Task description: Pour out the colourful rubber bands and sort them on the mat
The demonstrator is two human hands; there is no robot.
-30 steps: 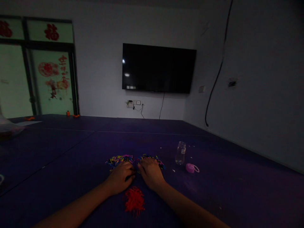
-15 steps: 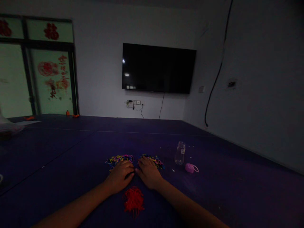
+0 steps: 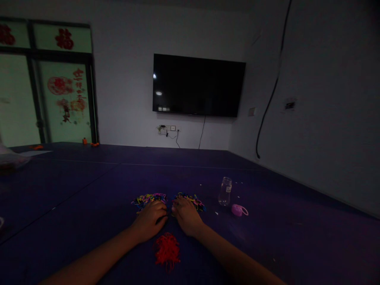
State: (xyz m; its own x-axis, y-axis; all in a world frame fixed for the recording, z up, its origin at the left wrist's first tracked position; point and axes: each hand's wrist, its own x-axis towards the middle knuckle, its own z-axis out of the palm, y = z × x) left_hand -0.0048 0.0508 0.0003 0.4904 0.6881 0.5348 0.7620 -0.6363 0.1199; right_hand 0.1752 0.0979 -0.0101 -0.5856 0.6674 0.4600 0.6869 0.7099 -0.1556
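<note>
Two piles of multicoloured rubber bands lie side by side on the dark purple surface. On the near edge of the left pile [image 3: 150, 198] rests my left hand [image 3: 151, 219], fingers bent and loosely apart, its thumb a little away from them. My right hand [image 3: 186, 215] is at the right pile [image 3: 194, 201], thumb drawn in against the fingers as in a pinch among the bands. Its fingertips partly hide what they grip. Between my forearms, nearer to me, sits a heap of red bands [image 3: 167, 250], touched by neither hand.
A clear bottle [image 3: 225, 192] stands uncapped right of the piles, with a pink looped lid [image 3: 239, 210] beside it. Small white scraps are scattered nearby. A plastic bag [image 3: 12, 157] lies at far left. A television [image 3: 198, 85] hangs on the wall beyond.
My right thumb has moved in toward its fingers at the right pile, widening the gap between the hands. My left hand has hardly moved.
</note>
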